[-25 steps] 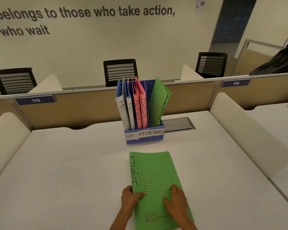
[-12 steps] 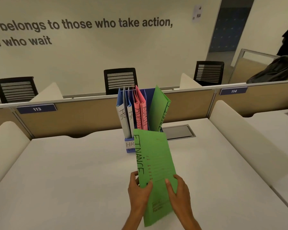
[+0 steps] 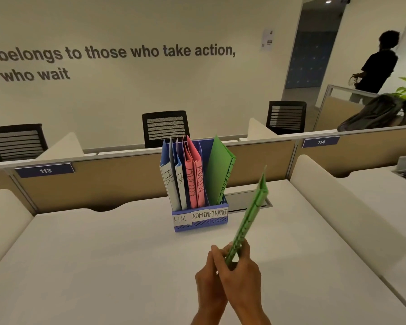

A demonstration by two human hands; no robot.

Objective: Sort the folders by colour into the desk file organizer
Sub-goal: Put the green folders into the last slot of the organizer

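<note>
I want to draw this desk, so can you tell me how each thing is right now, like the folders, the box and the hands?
Held green folder: off the desk, edge-on, tilted right.
Left hand: gripping the folder's lower end.
Right hand: gripping the same end.
File organizer: upright on the desk, partly filled.
Blue folders: standing in the HR slot.
Pink folders: standing in the ADMIN slot.
Other green folder: in the FINANCE slot, leaning right.

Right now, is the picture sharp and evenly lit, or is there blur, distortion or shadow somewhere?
Head view: light is soft and warm, with no glare on the desk; the wide lens bends the partition and wall text into curves; the green folder, held edge-on by the left hand and right hand, looks slightly smeared; the organizer labels read clearly; the person at the back is dark and soft.
</note>
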